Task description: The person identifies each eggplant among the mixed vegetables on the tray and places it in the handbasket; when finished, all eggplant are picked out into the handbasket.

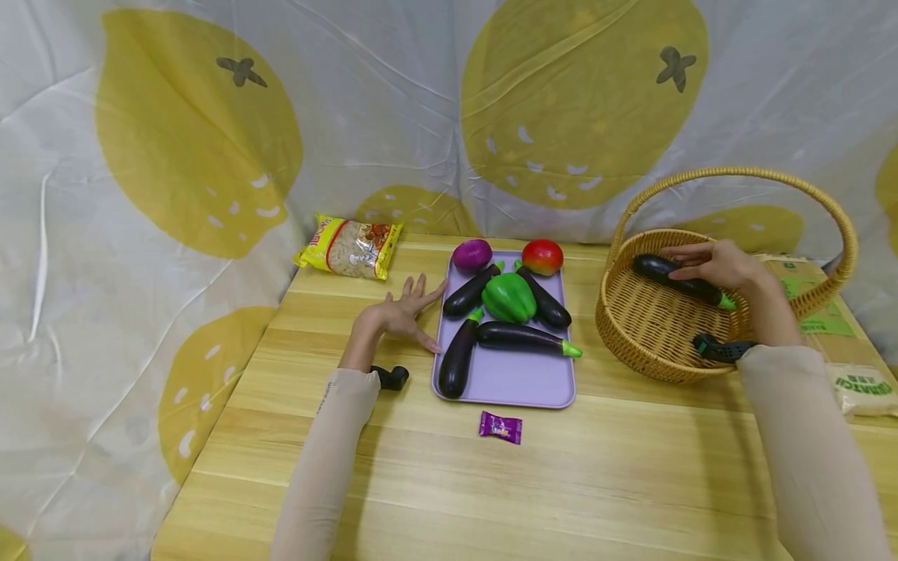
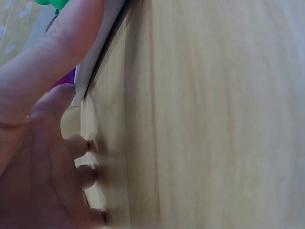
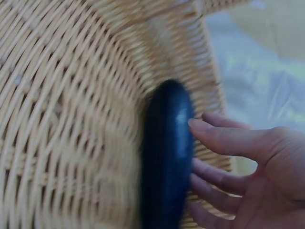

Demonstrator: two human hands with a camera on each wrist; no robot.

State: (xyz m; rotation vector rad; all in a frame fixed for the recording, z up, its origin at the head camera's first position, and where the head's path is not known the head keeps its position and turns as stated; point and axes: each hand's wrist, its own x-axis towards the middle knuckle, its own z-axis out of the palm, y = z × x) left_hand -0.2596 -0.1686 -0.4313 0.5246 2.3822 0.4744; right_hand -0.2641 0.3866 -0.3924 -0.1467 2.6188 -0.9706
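Note:
My right hand (image 1: 722,266) is inside the wicker basket (image 1: 634,351) and holds a dark eggplant (image 1: 655,269) between thumb and fingers. In the right wrist view the thumb lies against the side of this eggplant (image 3: 167,152), close to the woven wall; the other fingertips are partly hidden behind it. My left hand (image 1: 401,313) spreads its fingers on the table, with thumb and index finger touching the left edge of the lilac tray (image 1: 519,382). Several eggplants (image 1: 519,337) lie on the tray around a green bell pepper (image 1: 509,298).
A purple onion (image 1: 472,255) and a red mango-like fruit (image 1: 542,256) sit at the tray's far corners. A yellow food bag (image 1: 353,248) lies back left, a purple wrapped sweet (image 1: 501,428) in front. A cardboard box (image 1: 807,292) and a whitish packet (image 1: 866,388) are right of the basket.

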